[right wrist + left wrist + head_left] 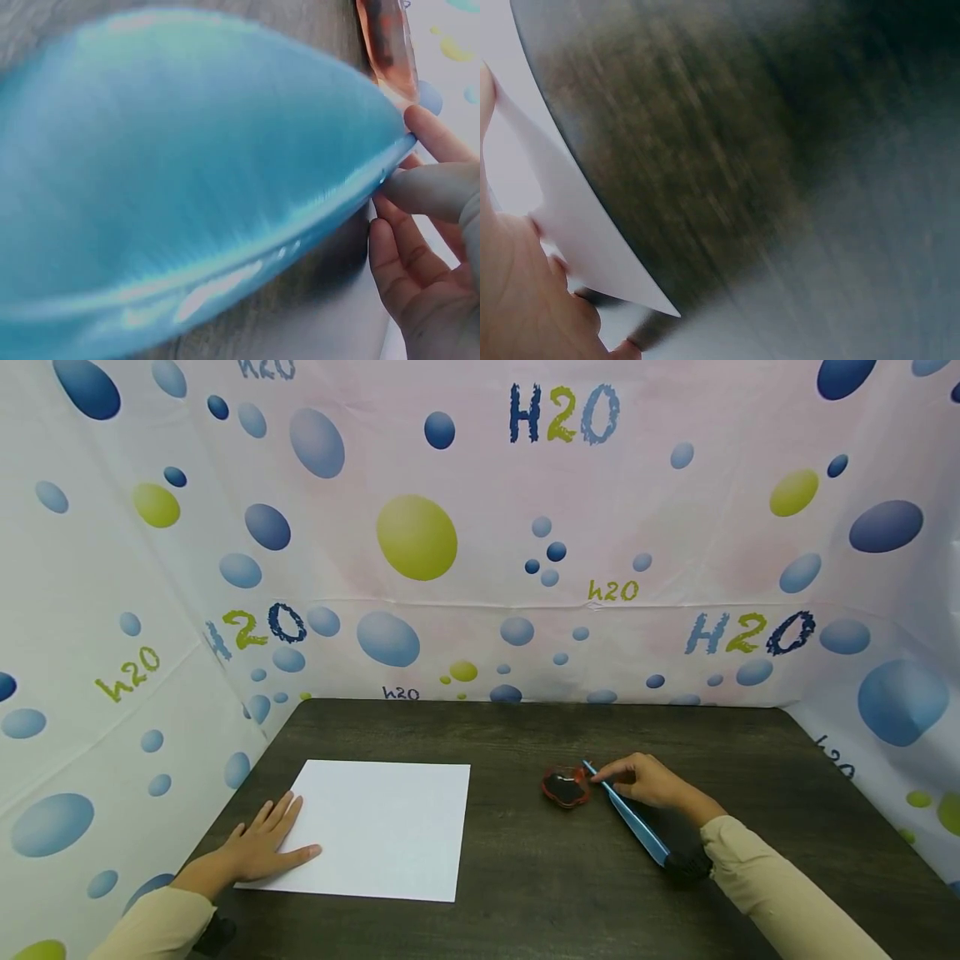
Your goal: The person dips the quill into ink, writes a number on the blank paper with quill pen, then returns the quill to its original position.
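My left hand lies flat with spread fingers on the left side of a white sheet of paper. In the left wrist view, the sheet's corner shows beside the palm. At the right, my right hand pinches the narrow end of a long, glossy light-blue tapered tool between thumb and fingertips. The right wrist view shows its broad blue face close up. Just left of those fingertips is a small red scalloped dish with dark contents.
The dark wood-grain table runs back to a white backdrop printed with blue and green dots and H2O lettering. This backdrop also rises at both sides. Black wrist camera parts show under the right wrist.
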`<state>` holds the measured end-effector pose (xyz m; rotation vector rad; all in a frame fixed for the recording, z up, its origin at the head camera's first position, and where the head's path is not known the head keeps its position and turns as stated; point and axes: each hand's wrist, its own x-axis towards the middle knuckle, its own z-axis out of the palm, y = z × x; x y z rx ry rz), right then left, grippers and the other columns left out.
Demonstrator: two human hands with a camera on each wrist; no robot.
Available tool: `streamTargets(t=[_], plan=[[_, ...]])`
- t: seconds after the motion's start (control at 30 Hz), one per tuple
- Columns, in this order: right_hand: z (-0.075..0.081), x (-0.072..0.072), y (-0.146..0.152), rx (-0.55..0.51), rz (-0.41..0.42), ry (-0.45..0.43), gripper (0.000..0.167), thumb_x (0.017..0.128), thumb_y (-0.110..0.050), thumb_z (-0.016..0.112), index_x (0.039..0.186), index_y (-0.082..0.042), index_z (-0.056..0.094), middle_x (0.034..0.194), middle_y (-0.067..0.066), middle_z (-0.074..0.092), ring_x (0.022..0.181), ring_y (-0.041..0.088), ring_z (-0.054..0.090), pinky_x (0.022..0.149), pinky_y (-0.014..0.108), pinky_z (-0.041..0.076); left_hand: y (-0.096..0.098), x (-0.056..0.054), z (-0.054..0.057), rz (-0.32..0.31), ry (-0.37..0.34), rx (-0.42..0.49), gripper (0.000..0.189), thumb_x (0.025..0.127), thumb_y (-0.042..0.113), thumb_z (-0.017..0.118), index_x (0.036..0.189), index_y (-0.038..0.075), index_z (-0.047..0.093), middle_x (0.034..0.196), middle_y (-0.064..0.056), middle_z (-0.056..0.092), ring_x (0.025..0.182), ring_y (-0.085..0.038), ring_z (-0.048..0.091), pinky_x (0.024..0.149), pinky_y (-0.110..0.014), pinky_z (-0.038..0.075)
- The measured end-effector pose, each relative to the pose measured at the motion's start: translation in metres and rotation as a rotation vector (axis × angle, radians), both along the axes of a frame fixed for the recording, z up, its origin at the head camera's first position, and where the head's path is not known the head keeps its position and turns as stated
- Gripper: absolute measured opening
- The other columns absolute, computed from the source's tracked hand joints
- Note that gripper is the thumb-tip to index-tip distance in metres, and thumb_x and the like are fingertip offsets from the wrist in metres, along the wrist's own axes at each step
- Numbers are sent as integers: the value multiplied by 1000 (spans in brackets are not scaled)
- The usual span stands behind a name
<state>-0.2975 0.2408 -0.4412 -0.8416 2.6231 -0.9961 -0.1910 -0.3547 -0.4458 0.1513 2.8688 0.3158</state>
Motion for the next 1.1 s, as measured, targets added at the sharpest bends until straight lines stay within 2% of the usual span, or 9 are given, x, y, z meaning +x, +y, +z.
streamTargets(t=[0.17, 0.23, 0.37, 0.47, 0.6, 0.7, 0.9, 1.1], plan=[[-2, -1, -1, 3, -9, 19, 32, 88, 7, 60, 111, -11, 72, 108, 14, 67, 45, 4, 30, 46, 23, 34, 0, 1, 0, 2, -3, 1, 99, 85, 61, 55, 147, -7, 20, 153, -33, 10, 135, -60, 6, 95, -82, 6], [-2, -1, -1, 15, 3, 46, 31, 87, 6, 61, 110, -12, 72, 112, 15, 67, 51, 5, 40, 50, 23, 37, 1, 1, 0, 2, -11, 4, 99, 85, 61, 55, 147, -7, 20, 153, -33, 9, 135, -60, 6, 95, -82, 6], [-4, 0, -4, 54, 29, 134, 31, 85, 6, 65, 107, -14, 73, 119, 16, 66, 83, 18, 63, 62, 26, 46, 1, 1, 1, 2, -22, 9, 99, 86, 61, 55, 147, -8, 19, 153, -33, 8, 135, -60, 4, 95, -82, 4], [-5, 0, -5, 68, 52, 200, 30, 83, 7, 67, 106, -13, 73, 117, 16, 66, 101, 30, 65, 69, 31, 52, 1, 0, 2, 0, -16, 8, 99, 86, 61, 55, 147, -8, 19, 153, -33, 8, 135, -60, 5, 94, -82, 5], [-6, 0, -5, 82, 62, 250, 29, 83, 5, 68, 105, -13, 73, 115, 15, 68, 101, 33, 65, 75, 38, 55, 0, -1, 1, -2, -13, 5, 99, 86, 61, 55, 148, -7, 19, 153, -33, 9, 135, -60, 6, 94, -82, 6], [-6, 2, -4, 77, 50, 252, 28, 83, 3, 69, 105, -14, 73, 115, 13, 68, 102, 32, 65, 78, 40, 55, -3, -2, -3, -4, -7, 23, 100, 86, 62, 55, 148, -8, 19, 153, -33, 9, 135, -60, 6, 94, -82, 4], [-10, 3, -1, -23, -5, 191, 26, 84, 1, 69, 107, -11, 72, 110, 12, 70, 97, 27, 67, 76, 29, 56, -10, -5, -16, 9, 16, 47, 104, 84, 68, 52, 148, -5, 18, 155, -30, 9, 136, -59, 7, 93, -83, 2], [-14, 1, 3, -171, -56, 132, 25, 86, 1, 68, 109, -4, 71, 110, 18, 69, 91, 18, 68, 73, 24, 55, -11, -6, -19, 9, 29, 43, 104, 83, 69, 53, 148, -5, 19, 155, -30, 10, 135, -60, 8, 92, -83, 2]])
